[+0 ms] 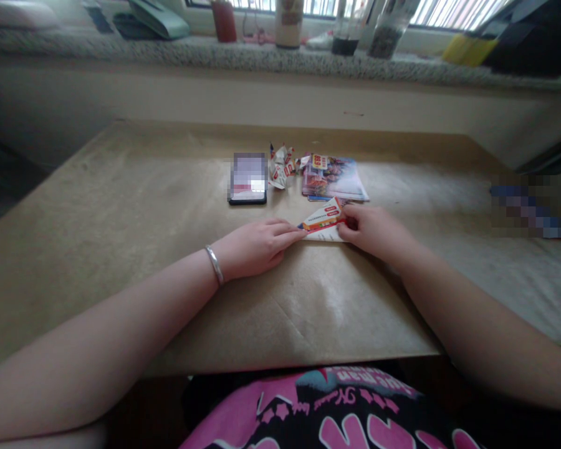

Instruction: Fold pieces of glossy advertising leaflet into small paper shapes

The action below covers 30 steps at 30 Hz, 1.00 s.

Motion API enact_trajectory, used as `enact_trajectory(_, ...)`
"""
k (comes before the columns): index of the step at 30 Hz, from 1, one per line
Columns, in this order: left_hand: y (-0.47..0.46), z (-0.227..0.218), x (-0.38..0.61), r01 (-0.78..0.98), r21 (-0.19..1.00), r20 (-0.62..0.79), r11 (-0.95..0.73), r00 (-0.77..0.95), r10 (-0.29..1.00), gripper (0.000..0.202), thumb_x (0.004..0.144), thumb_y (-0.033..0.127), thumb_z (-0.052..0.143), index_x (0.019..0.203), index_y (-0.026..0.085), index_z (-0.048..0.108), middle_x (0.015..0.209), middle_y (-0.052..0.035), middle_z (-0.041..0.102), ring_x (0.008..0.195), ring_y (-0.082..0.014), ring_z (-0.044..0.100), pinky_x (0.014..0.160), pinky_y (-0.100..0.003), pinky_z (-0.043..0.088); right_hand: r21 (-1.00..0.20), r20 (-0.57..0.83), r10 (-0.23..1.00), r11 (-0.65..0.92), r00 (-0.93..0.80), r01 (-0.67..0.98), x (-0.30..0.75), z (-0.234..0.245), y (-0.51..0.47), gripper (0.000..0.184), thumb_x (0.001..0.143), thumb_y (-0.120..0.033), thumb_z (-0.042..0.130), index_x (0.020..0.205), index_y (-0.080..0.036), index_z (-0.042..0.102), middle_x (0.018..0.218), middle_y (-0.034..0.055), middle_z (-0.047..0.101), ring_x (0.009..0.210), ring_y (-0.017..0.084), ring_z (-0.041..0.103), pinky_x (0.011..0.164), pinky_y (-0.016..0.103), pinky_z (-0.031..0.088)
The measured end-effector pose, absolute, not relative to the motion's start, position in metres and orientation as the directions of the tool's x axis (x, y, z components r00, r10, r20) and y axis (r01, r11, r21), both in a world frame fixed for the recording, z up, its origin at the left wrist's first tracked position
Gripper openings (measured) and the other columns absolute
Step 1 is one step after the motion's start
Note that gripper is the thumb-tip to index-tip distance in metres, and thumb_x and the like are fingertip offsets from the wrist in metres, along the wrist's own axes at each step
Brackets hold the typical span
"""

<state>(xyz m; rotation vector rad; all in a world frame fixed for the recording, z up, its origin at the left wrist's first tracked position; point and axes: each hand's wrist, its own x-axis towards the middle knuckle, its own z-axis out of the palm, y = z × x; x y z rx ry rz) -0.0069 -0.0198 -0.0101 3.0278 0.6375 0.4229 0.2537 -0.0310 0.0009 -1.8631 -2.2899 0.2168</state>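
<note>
A folded sheet of printed paper (321,219), white with red, orange and blue parts, lies on the table between my hands. Its upper flap makes a pointed shape. My left hand (257,246), with a silver bangle at the wrist, holds the paper's left corner down with straight fingers pressed together. At the paper's right side, my right hand (371,227) pinches the edge between thumb and curled fingers. Just beyond the paper is a stack of colourful printed leaflets (339,178). Crumpled or folded printed paper pieces (283,167) sit left of the stack.
A phone (249,178) with a blurred screen lies on the brown-covered table (121,218), beyond my left hand. A blurred bluish object (533,209) is at the right edge. Bottles and jars (288,24) line the stone windowsill (177,51) behind.
</note>
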Motion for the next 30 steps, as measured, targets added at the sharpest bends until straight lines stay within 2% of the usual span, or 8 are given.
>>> enact_trajectory(6,-0.021,-0.01,-0.007,0.404,0.1,0.225,-0.909,0.881,0.416,0.045,0.087,0.007,0.047,0.13,0.012,0.055,0.126,-0.0122,0.062,0.113,-0.0202,0.06,0.098,-0.033,0.051,-0.182,0.07,0.981,0.191,-0.181,0.965,0.253,0.002,-0.033,0.011,0.081,-0.03,0.052,0.077,-0.021,0.058,0.077,0.0058,0.066,0.064,0.018,0.054,0.055,0.029,0.033)
enact_trajectory(10,-0.02,-0.01,-0.006,0.378,0.088,0.253,-0.922,0.886,0.387,0.04,0.09,0.01,0.046,0.128,0.013,0.058,0.126,-0.0124,0.063,0.113,-0.0205,0.061,0.099,-0.034,0.051,-0.105,0.264,0.956,0.158,-0.126,0.982,0.247,0.004,-0.04,0.018,0.082,-0.03,0.054,0.093,-0.019,0.062,0.094,0.0104,0.067,0.072,0.022,0.057,0.06,0.032,0.038)
enact_trajectory(12,-0.021,-0.01,-0.006,0.362,0.075,0.264,-0.929,0.891,0.369,0.039,0.091,0.011,0.045,0.128,0.012,0.059,0.125,-0.0129,0.063,0.112,-0.0207,0.061,0.098,-0.034,0.052,-0.042,0.375,0.904,0.239,-0.206,0.97,0.244,0.006,-0.044,0.023,0.085,-0.032,0.053,0.099,-0.018,0.064,0.102,0.0126,0.066,0.083,0.025,0.059,0.069,0.035,0.041)
enact_trajectory(14,-0.021,-0.009,-0.007,0.344,0.057,0.268,-0.937,0.899,0.347,0.039,0.091,0.011,0.045,0.128,0.011,0.058,0.125,-0.0136,0.063,0.112,-0.0211,0.061,0.097,-0.034,0.052,0.004,0.413,0.837,0.392,-0.358,0.92,0.241,0.007,-0.045,0.024,0.088,-0.034,0.052,0.099,-0.019,0.067,0.106,0.0121,0.067,0.095,0.027,0.058,0.081,0.039,0.042)
enact_trajectory(16,-0.021,-0.009,-0.007,0.333,0.043,0.267,-0.942,0.905,0.332,0.04,0.09,0.01,0.046,0.129,0.011,0.057,0.124,-0.014,0.063,0.111,-0.0212,0.061,0.096,-0.034,0.053,-0.002,0.393,0.787,0.518,-0.475,0.856,0.238,0.005,-0.046,0.024,0.091,-0.035,0.051,0.096,-0.021,0.069,0.105,0.01,0.068,0.1,0.027,0.057,0.089,0.04,0.039)
enact_trajectory(18,-0.02,-0.009,-0.007,0.329,0.04,0.268,-0.943,0.906,0.327,0.041,0.09,0.01,0.046,0.13,0.011,0.056,0.124,-0.0141,0.063,0.111,-0.0207,0.061,0.096,-0.034,0.053,-0.045,0.354,0.776,0.572,-0.522,0.819,0.234,0.001,-0.045,0.023,0.091,-0.035,0.051,0.093,-0.021,0.07,0.099,0.0083,0.07,0.099,0.026,0.058,0.09,0.039,0.038)
enact_trajectory(24,-0.019,-0.011,-0.006,0.334,0.065,0.261,-0.94,0.904,0.339,0.041,0.092,0.011,0.044,0.131,0.013,0.057,0.123,-0.014,0.064,0.111,-0.0204,0.062,0.096,-0.035,0.053,-0.235,0.261,0.844,0.527,-0.469,0.817,0.228,-0.01,-0.037,0.018,0.088,-0.032,0.054,0.08,-0.02,0.065,0.087,0.0066,0.071,0.084,0.021,0.06,0.079,0.033,0.039)
enact_trajectory(30,-0.021,-0.01,-0.007,0.361,0.039,0.245,-0.932,0.9,0.36,0.041,0.09,0.01,0.046,0.129,0.015,0.058,0.122,-0.0126,0.064,0.109,-0.019,0.062,0.095,-0.033,0.052,-0.122,0.266,0.858,0.482,-0.439,0.868,0.226,-0.008,-0.035,0.022,0.09,-0.034,0.053,0.076,-0.021,0.062,0.088,0.0067,0.071,0.089,0.023,0.059,0.092,0.039,0.033)
